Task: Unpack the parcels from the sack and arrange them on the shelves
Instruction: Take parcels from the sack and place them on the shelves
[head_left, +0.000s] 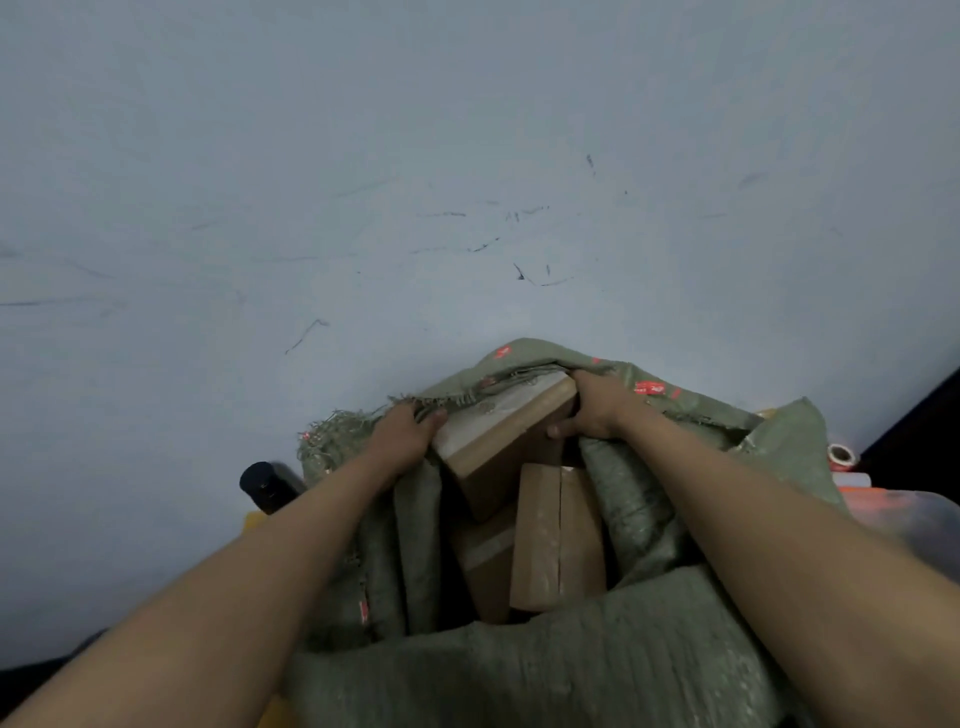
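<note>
Now both hands clasp one box (498, 431), tilted at the sack's (597, 649) mouth: the left hand (410, 434) curls round its 9 o'clock corner, the right hand (592, 408) round its 2 o'clock end (thumb underneath). Two more boxes (556, 540) lie below at 6 o'clock, inside the sack.

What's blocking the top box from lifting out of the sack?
The sack rim's frayed far edge drapes over the top box's far corner. Left hand and right hand grip its sides. Nothing else is visibly above it. No shelves are in view.
</note>
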